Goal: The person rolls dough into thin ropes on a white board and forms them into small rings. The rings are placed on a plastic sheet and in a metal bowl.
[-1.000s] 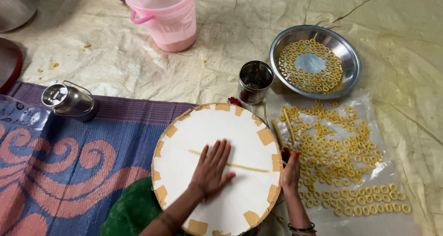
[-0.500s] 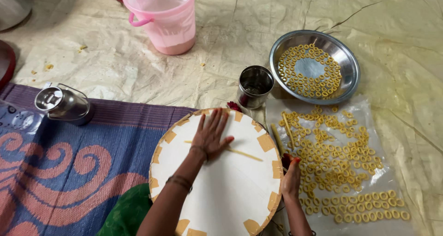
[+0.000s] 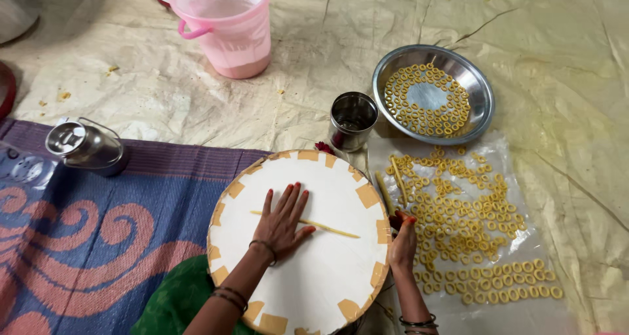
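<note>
My left hand lies flat, fingers together, on a thin yellow dough strand that stretches across a round white board with tan patches on its rim. My right hand rests at the board's right edge, fingertips curled beside the clear plastic sheet. The sheet carries several small yellow dough rings and two short dough sticks. I cannot tell whether the right fingers hold anything.
A steel bowl ringed with dough rings sits at the back right, a steel cup beside it. A pink plastic jug stands behind. A small lidded steel can rests on the blue patterned mat.
My left hand slid forward across the board over the strand, then came back towards me. The strand now shows to the right of the palm. My right hand stayed at the board's edge.
</note>
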